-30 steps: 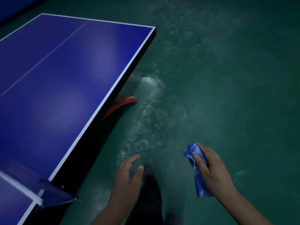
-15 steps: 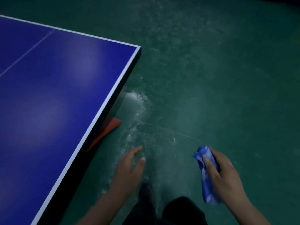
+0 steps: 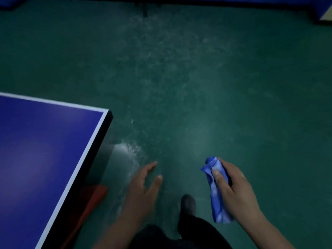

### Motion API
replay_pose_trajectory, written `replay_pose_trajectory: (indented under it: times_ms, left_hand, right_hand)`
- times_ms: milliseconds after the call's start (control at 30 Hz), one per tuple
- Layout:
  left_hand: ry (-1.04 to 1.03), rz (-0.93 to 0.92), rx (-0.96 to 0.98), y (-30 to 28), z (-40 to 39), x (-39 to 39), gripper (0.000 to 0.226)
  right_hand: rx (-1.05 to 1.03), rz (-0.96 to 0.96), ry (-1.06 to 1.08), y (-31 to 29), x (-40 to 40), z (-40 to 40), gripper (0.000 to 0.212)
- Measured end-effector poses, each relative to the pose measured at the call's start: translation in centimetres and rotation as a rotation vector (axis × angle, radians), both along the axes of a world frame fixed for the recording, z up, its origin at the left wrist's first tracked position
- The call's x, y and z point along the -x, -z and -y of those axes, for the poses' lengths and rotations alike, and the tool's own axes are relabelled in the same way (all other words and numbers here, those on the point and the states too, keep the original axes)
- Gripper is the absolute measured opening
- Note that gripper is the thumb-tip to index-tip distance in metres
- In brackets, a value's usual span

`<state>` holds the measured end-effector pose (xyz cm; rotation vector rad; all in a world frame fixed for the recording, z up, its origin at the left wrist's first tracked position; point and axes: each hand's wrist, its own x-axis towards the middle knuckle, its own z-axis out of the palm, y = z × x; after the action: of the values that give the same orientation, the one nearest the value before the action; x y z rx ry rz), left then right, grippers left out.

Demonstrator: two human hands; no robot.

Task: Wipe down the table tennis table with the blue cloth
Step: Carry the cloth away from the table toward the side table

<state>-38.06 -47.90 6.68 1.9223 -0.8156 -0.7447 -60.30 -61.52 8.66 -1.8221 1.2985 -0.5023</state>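
Note:
The table tennis table (image 3: pixel 41 150) fills the lower left, a blue top with a white edge line, its corner pointing toward the middle of the view. My right hand (image 3: pixel 235 191) grips the bunched blue cloth (image 3: pixel 216 194) in the air over the floor, well to the right of the table. My left hand (image 3: pixel 143 187) hangs with relaxed, spread fingers just right of the table's side edge, holding nothing and not touching the table.
Green floor (image 3: pixel 197 87) with pale scuffed patches spreads ahead and to the right. A red-orange part of the table's base (image 3: pixel 95 196) shows under the side edge. My dark shoe (image 3: pixel 187 203) and trouser legs are at the bottom. Blue barriers (image 3: pixel 251 0) line the far edge.
The view has swung right and forward, so the table has slid down and left. Both hands keep their poses; the right still grips the cloth. A foot has stepped forward.

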Motion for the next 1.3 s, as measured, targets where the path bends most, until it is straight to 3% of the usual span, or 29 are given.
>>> replay_pose_trajectory:
  times_ms: [133,333,567,867,1000,1300]
  left_hand:
    - [0.033,0.014,-0.027,-1.1,8.8,-3.9,0.031]
    - [-0.169,0.027,0.049,0.0,20.8,-12.7,0.035]
    - [-0.257,-0.040,0.052,2.4,35.9,-26.2,0.040]
    - [-0.116,-0.007,0.105,-1.4,61.7,-42.7,0.035]
    - [-0.064,0.005,0.109,-0.5,73.5,-48.3,0.033]
    - [-0.255,-0.124,0.178,-0.9,94.8,-59.1,0.033]
  right_hand:
    - [-0.022,-0.013,-0.104,-0.9,-4.5,11.0,0.034]
    - [-0.018,0.032,-0.174,-0.4,-14.9,25.4,0.027]
    - [-0.032,0.032,-0.191,0.3,-29.9,42.0,0.019]
    - [0.029,0.006,-0.093,-1.2,-42.9,64.8,0.024]
    - [0.058,-0.002,-0.098,0.2,-48.4,75.8,0.020]
    - [0.029,0.021,-0.224,-0.8,-63.2,100.0,0.027]
